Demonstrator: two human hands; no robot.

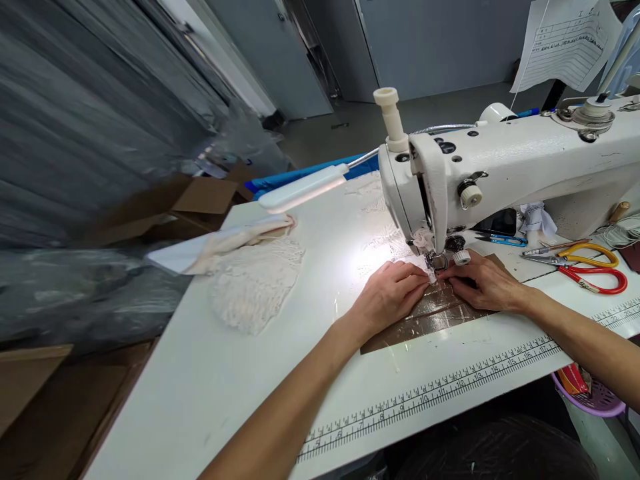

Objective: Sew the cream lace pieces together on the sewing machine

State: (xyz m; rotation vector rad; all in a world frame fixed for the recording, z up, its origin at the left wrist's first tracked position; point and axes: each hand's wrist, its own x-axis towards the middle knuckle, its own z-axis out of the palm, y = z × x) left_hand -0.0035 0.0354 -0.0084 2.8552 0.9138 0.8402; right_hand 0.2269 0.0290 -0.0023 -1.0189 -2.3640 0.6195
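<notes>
A white sewing machine [505, 167] stands at the right, its presser foot [439, 262] low over the work. Under the foot lies a narrow piece of white lace fabric [424, 264], which trails back over the tabletop. Just left of the foot, my left hand [393, 293] presses the fabric with its fingers together. My right hand [477, 283] sits close on the other side, thumb and fingers pinched near the fabric's edge; what lies between them is too small to make out. Both hands rest over a brown taped sheet [435, 319].
White ruffled lace [257, 280] lies on the left of the table. Red- and yellow-handled scissors [585, 263] and blue thread snips [503, 239] lie right of the machine head. A lamp [303, 188] hangs over the back edge. Cardboard boxes [200, 200] stand beyond the table.
</notes>
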